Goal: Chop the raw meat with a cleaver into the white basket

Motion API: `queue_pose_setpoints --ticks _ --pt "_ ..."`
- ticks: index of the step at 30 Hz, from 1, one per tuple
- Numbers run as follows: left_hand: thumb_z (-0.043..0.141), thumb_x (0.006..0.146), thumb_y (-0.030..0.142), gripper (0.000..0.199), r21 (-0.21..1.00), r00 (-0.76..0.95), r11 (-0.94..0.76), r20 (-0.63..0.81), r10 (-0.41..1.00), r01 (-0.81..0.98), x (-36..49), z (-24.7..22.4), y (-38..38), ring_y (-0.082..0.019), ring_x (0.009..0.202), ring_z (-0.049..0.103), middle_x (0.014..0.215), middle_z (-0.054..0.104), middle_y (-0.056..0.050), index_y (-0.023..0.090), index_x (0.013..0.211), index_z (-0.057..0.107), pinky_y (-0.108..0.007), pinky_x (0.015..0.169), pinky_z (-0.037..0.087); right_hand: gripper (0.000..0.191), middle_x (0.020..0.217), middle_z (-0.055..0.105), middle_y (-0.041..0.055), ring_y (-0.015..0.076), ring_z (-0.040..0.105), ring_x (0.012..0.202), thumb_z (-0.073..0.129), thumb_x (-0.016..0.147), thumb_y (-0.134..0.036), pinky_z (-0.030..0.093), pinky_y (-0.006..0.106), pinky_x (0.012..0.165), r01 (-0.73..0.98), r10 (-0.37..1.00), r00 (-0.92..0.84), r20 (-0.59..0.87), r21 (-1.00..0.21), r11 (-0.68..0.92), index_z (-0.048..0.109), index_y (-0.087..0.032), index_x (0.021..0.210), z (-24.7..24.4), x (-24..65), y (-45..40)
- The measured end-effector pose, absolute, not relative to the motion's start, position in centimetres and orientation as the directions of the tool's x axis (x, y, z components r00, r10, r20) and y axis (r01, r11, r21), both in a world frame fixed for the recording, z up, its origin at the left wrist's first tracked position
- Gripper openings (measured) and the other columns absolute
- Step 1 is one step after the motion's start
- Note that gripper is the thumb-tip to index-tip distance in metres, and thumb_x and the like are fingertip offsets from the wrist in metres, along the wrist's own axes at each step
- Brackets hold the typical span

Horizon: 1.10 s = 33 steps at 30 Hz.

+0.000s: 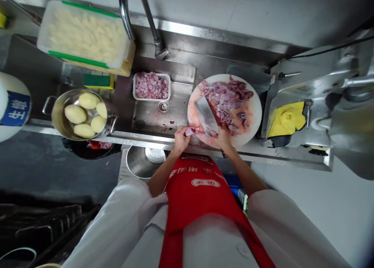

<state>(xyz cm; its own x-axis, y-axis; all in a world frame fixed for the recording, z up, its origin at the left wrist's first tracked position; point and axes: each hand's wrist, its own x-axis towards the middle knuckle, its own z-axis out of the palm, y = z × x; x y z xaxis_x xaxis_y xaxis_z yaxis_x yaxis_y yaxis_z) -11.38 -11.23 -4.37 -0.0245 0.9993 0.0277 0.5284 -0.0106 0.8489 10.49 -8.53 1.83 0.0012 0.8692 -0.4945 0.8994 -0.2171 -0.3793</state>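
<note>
My right hand (223, 138) is wrapped round a cleaver (206, 114), its broad blade lying over the near left part of a round white cutting board (254, 127). To its left, my left hand (181, 137) is closed on a small piece of raw meat (189, 131) at the board's near left edge, close beside the blade. Behind the cleaver lies a heap of pinkish skinned carcasses (226, 94) that look like frogs. Reddish juice stains the board. Left of it, a white basket (134, 89) full of chopped raw meat (152, 85) stands in the sink (181, 104).
A faucet (159, 46) hangs over the sink. Further left are a pot (55, 118) with several peeled potatoes (84, 130), a green-yellow sponge (97, 81) and a lidded container (87, 34). At right lies a yellow cloth (286, 118). A metal pot (137, 163) stands below the counter edge.
</note>
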Motion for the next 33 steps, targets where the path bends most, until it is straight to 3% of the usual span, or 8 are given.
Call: queue_pose_setpoints --ticks 6,12,16,21,23,28,30,33 --pt "0.063 0.084 0.01 0.028 0.835 0.125 -0.103 0.041 0.991 0.541 -9.1 -4.5 -11.3 -0.024 0.099 0.064 0.108 0.067 -0.01 0.018 0.11 0.071 -0.036 0.091 0.053 0.032 0.105 0.072 0.0188 0.0298 0.065 0.102 0.053 0.093 -0.027 0.049 0.035 0.085 0.908 0.894 0.124 -0.43 -0.314 -0.277 0.063 -0.006 0.115 2.7 16.1 -8.6" --pt "0.064 0.08 0.005 0.031 0.823 0.113 -0.096 0.038 0.993 0.56 -7.7 -5.6 -11.5 -0.025 0.101 0.064 0.11 0.066 -0.011 0.017 0.108 0.071 -0.037 0.093 0.053 0.034 0.097 0.071 0.019 0.0293 0.067 0.092 0.041 0.101 -0.03 0.047 0.034 0.079 0.941 0.936 0.112 -0.332 -0.266 -0.207 0.058 -0.007 0.12 5.8 13.1 -9.9" --pt "0.064 0.079 0.003 0.029 0.835 0.106 -0.093 0.041 0.994 0.542 -8.0 -5.0 -11.3 -0.024 0.1 0.065 0.106 0.068 -0.011 0.017 0.104 0.071 -0.036 0.091 0.054 0.029 0.099 0.072 0.0181 0.0262 0.068 0.093 0.045 0.101 -0.028 0.047 0.029 0.076 0.934 0.887 0.062 -0.458 -0.288 -0.213 0.059 -0.008 0.117 4.9 10.0 -10.9" --pt "0.072 0.081 0.016 0.012 0.944 -0.176 -0.006 0.068 0.982 0.33 -9.3 -1.6 -10.1 -0.02 0.086 0.066 0.091 0.07 -0.006 0.016 0.092 0.07 -0.032 0.081 0.054 0.028 0.104 0.073 0.0156 0.0243 0.069 0.097 0.052 0.098 -0.028 0.047 0.027 0.077 0.91 0.856 0.007 -0.517 -0.351 -0.22 0.061 -0.01 0.117 2.2 11.8 -10.7" --pt "0.075 0.081 0.024 0.015 0.984 -0.273 -0.008 0.056 0.96 0.175 -9.2 0.8 -8.9 -0.017 0.081 0.066 0.088 0.07 -0.004 0.016 0.09 0.066 -0.029 0.077 0.055 0.03 0.107 0.073 0.0168 0.0256 0.068 0.1 0.053 0.098 -0.029 0.047 0.028 0.081 0.917 0.865 0.01 -0.502 -0.34 -0.208 0.061 -0.01 0.12 1.9 14.1 -10.6" --pt "0.08 0.078 0.033 0.035 0.978 -0.268 -0.145 0.101 0.958 -0.152 -6.6 5.2 -5.4 -0.015 0.088 0.067 0.099 0.067 -0.002 0.021 0.101 0.056 -0.028 0.081 0.056 0.036 0.109 0.072 0.0215 0.03 0.068 0.102 0.047 0.101 -0.03 0.045 0.032 0.081 0.95 0.872 0.141 -0.469 -0.184 -0.252 0.058 -0.006 0.125 2.1 19.3 -11.8" --pt "0.081 0.075 0.032 0.044 0.965 -0.247 -0.16 0.106 0.963 -0.206 -5.8 4.4 -4.8 -0.015 0.096 0.067 0.106 0.065 -0.002 0.023 0.108 0.053 -0.029 0.086 0.056 0.037 0.108 0.072 0.0207 0.0298 0.068 0.1 0.047 0.1 -0.031 0.044 0.031 0.08 0.958 0.871 0.135 -0.473 -0.16 -0.236 0.057 -0.006 0.126 2.3 20.2 -12.3" --pt "0.084 0.068 0.026 0.053 0.982 -0.214 -0.062 0.023 0.976 -0.177 -6.1 0.9 -5.5 -0.013 0.091 0.066 0.102 0.064 -0.001 0.023 0.111 0.053 -0.026 0.083 0.055 0.035 0.108 0.072 0.0189 0.0282 0.068 0.1 0.047 0.1 -0.03 0.043 0.03 0.079 0.963 0.867 0.121 -0.484 -0.156 -0.222 0.055 -0.008 0.127 2.7 20.5 -12.9"
